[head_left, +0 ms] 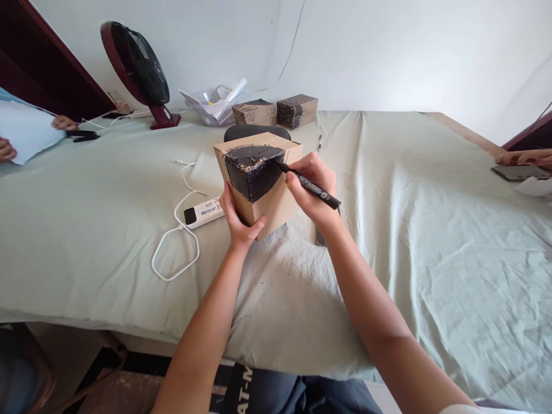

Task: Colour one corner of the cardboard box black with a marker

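A cardboard box [276,213] is tilted up in front of me, one corner facing my way. Black ink [254,167] covers the upper part of that corner across several faces. My left hand [239,221] grips the box low on its left side, the thumb lying across the near face. In my right hand [317,184] is a black marker pen [317,191], its tip at the right edge of the black patch. Behind the box a dark rounded object [257,132] shows in part. Another dark object is mostly hidden below my right wrist.
A white power strip [204,213] with a white cable [175,278] lies left of the box. Further back stand a fan [146,69], a plastic basket [211,112] and two black-marked boxes [254,114]. Other people's hands show at both sides of the cloth-covered table [107,241].
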A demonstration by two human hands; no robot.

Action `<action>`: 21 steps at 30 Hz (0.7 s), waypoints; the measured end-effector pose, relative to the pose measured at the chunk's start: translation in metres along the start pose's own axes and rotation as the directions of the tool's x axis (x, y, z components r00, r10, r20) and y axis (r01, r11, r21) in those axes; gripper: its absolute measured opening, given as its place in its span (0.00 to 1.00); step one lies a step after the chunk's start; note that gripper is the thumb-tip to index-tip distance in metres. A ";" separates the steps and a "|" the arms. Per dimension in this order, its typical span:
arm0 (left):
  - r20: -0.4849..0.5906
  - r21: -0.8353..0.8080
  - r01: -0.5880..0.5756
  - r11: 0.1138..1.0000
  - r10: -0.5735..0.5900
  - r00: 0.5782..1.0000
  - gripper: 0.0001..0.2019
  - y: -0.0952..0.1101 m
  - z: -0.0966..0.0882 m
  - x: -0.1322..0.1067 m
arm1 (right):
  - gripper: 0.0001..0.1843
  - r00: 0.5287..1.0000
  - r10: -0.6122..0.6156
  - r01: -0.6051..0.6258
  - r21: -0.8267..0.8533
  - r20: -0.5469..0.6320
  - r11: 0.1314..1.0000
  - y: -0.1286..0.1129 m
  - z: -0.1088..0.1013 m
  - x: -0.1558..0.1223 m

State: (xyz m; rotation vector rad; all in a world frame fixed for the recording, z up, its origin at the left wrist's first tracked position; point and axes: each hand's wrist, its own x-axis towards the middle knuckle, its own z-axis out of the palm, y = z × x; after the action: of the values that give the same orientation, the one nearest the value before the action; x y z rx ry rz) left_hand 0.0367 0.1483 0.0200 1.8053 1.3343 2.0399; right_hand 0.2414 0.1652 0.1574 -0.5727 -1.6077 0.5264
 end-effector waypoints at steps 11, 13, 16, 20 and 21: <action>0.001 0.269 -0.122 0.955 0.126 0.992 0.60 0.013 0.009 -0.009 | 0.10 0.996 0.012 -0.015 -0.029 -0.085 0.999 -0.023 -0.009 0.008; -0.020 0.300 -0.123 0.946 0.135 0.991 0.60 0.015 0.011 -0.011 | 0.09 1.000 0.005 -0.005 -0.047 -0.003 0.999 -0.035 -0.010 0.006; -0.042 0.354 -0.100 0.930 0.122 0.992 0.61 0.016 0.012 -0.011 | 0.07 0.972 -0.013 0.034 -0.089 0.233 0.995 -0.043 -0.012 0.003; -0.048 0.433 -0.123 0.893 0.159 0.986 0.62 0.016 0.012 -0.010 | 0.06 0.906 -0.034 0.106 -0.148 0.421 0.983 -0.040 -0.010 0.000; -0.049 0.453 -0.137 0.881 0.178 0.983 0.62 0.017 0.012 -0.010 | 0.06 0.905 -0.041 0.126 -0.176 0.423 0.976 -0.039 -0.009 0.000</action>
State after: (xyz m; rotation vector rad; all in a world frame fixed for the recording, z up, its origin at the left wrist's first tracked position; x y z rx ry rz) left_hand 0.0570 0.1385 0.0224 2.0813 1.8712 2.0337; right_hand 0.2483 0.1347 0.1831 -0.5607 -2.1027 0.4445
